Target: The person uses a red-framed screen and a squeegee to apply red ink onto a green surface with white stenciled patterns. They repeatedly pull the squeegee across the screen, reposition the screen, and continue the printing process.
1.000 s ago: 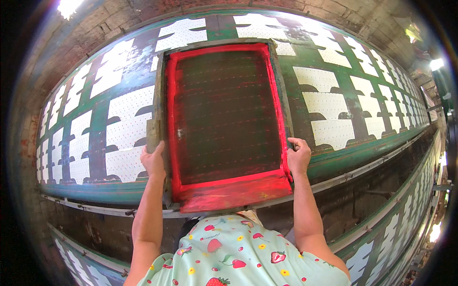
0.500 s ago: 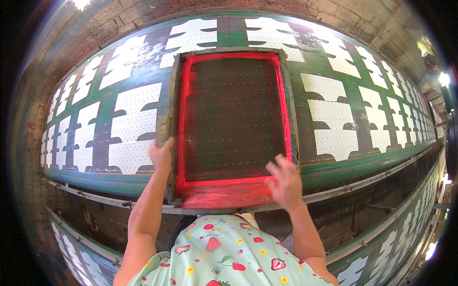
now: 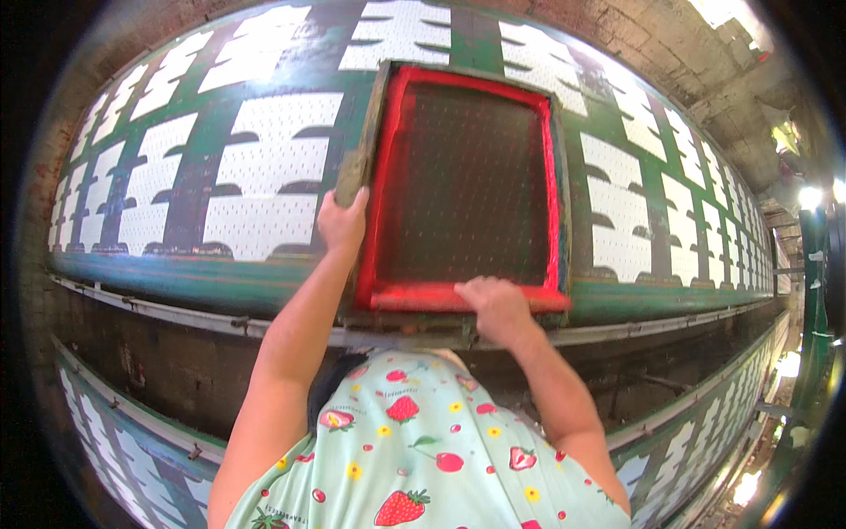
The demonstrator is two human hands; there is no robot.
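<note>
A screen-printing frame point(image 3: 557, 203) lies on the long green table, its dark mesh point(image 3: 467, 185) bordered by bright red. Along the frame's left side is a worn wooden block point(image 3: 351, 176), and my left hand point(image 3: 344, 219) is closed round its near end. A red-stained bar, perhaps a squeegee point(image 3: 414, 300), runs across the near end inside the frame. My right hand point(image 3: 498, 309) is closed over this bar, right of its middle; the undersides of the fingers are hidden.
White dotted cut pieces point(image 3: 273, 167) lie in rows on the green table point(image 3: 159, 280) on both sides of the frame. A metal rail point(image 3: 626, 333) follows the table's near edge. Behind me stands another table with similar white pieces point(image 3: 123, 450). A brick wall point(image 3: 652, 44) rises beyond.
My right hand, open and blurred above the near right corner before, has come down and closed on the red bar. My left hand keeps its hold. The whole view has shifted and tilted.
</note>
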